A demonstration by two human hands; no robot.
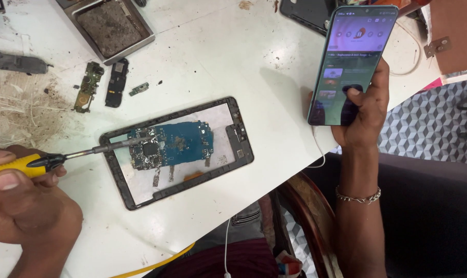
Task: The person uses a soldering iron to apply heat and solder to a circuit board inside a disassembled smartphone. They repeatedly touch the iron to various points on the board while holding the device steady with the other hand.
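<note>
My left hand point(22, 206), at the lower left, grips the yellow handle of a soldering iron point(89, 152). The iron's metal tip rests on the left end of a blue circuit board point(184, 144). That board lies inside an empty dark phone frame point(243, 154) on the white table point(218, 62). At the right, my right hand point(364, 113) holds a lit smartphone point(346, 56) upright above the table edge, thumb on its screen. A white cable point(318, 149) hangs from the phone's bottom end.
A metal tray with a dirty pad point(109, 25) stands at the back left. In front of it lie two small boards point(89, 85) point(116, 82) and a tiny chip piece point(139, 89). A black part point(14, 63) lies far left. A wooden chair point(305, 206) stands below the table edge.
</note>
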